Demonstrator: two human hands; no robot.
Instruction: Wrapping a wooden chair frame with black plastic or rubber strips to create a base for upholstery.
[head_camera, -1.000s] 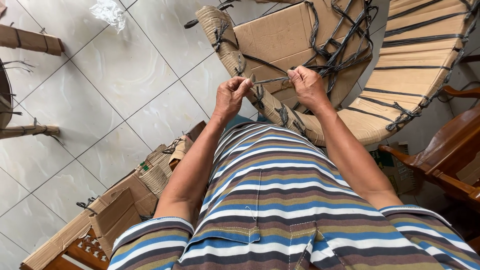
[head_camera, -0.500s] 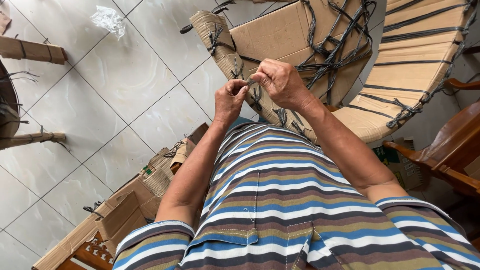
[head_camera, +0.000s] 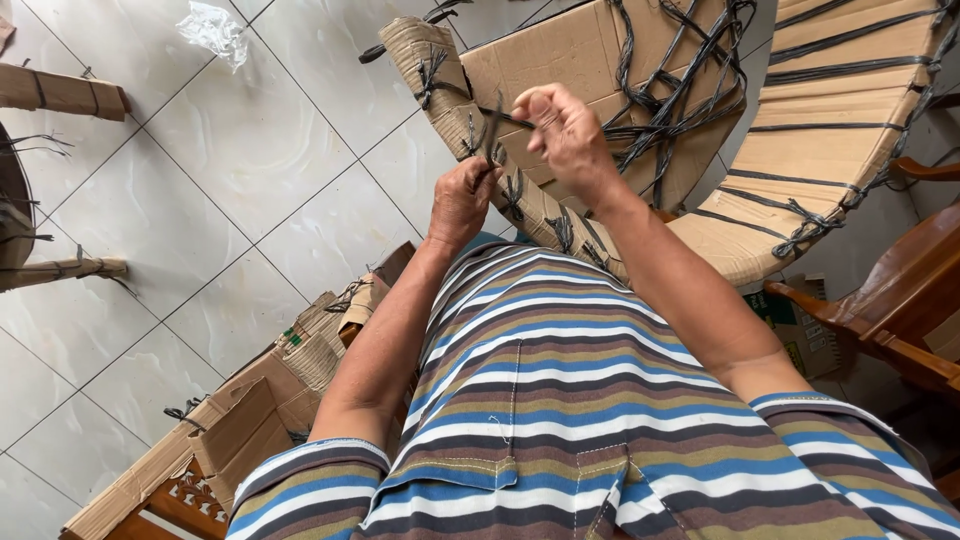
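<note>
A thin black plastic cord (head_camera: 497, 125) runs short and taut between the person's two hands, just above the cardboard-wrapped furniture piece (head_camera: 600, 60) it belongs to. The left hand (head_camera: 462, 200) is fisted, fingers pressed tight around the cord's lower end. The right hand (head_camera: 565, 130) is raised a little higher, thumb and forefinger pinching the upper end. More of the same black cord criss-crosses the cardboard in knots and frayed tufts. Beside it leans a curved chair seat (head_camera: 840, 120), likewise wrapped and tied. A bare wooden chair arm (head_camera: 880, 320) stands at the right. Flattened cardboard scraps (head_camera: 250, 420) lie on the pale tiled floor (head_camera: 200, 200), with a crumpled clear plastic wad (head_camera: 215, 28) farther off.
</note>
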